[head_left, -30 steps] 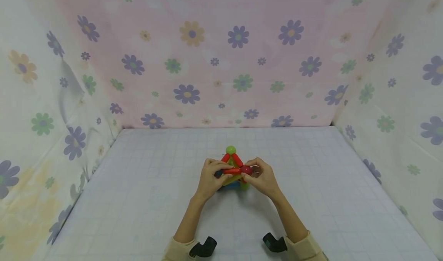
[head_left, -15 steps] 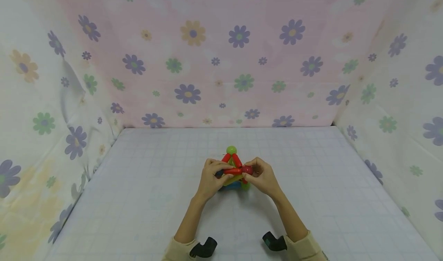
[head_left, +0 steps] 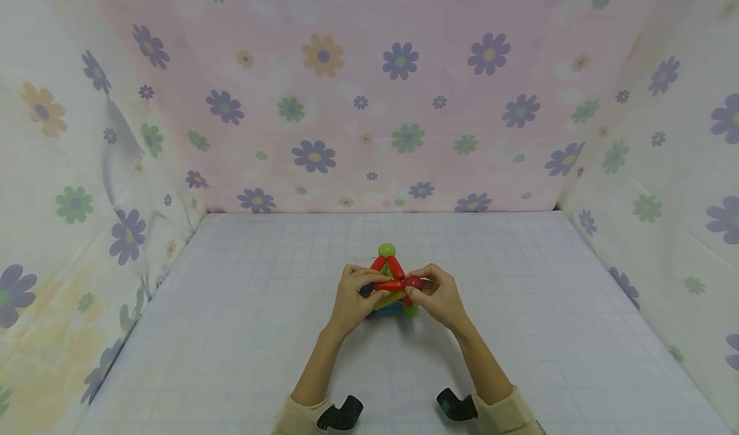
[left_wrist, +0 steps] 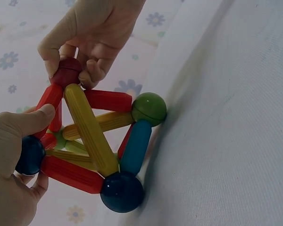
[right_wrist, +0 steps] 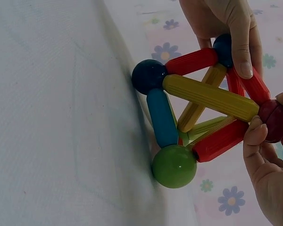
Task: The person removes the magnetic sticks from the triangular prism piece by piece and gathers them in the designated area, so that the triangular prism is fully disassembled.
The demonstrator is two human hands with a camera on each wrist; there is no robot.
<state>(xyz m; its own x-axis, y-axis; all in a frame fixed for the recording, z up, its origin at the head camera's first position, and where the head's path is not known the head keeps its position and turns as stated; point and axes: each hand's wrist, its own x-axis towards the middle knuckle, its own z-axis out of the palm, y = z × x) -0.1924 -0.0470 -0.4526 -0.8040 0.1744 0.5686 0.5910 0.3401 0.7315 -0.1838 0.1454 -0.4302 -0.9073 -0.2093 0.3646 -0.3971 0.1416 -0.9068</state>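
Observation:
A frame of coloured rods and balls stands on the table between the two hands. My left hand [head_left: 350, 299] grips the red rod [head_left: 389, 285] across the top near a dark blue ball [left_wrist: 30, 156]. With thumb and fingers my right hand [head_left: 441, 297] pinches the red ball [right_wrist: 275, 121] at that rod's other end. A yellow rod [left_wrist: 91, 129] slants from the red ball to a lower dark blue ball [left_wrist: 122, 192]. From there a blue rod [left_wrist: 136, 147] runs along the table to a green ball [left_wrist: 149, 109]. A light green ball [head_left: 387, 250] tops the far side.
The white gridded table [head_left: 242, 345] spreads around the frame. Flowered cloth [head_left: 358, 120] hangs behind and along both sides. A black angled piece [head_left: 341, 413] sits at the left cuff, another black piece [head_left: 457, 405] at the right cuff.
Both hands stay in nearly the same place on the frame. The red ball and the rod's right end sit very slightly further right than a second ago; the whole view shifts slightly too.

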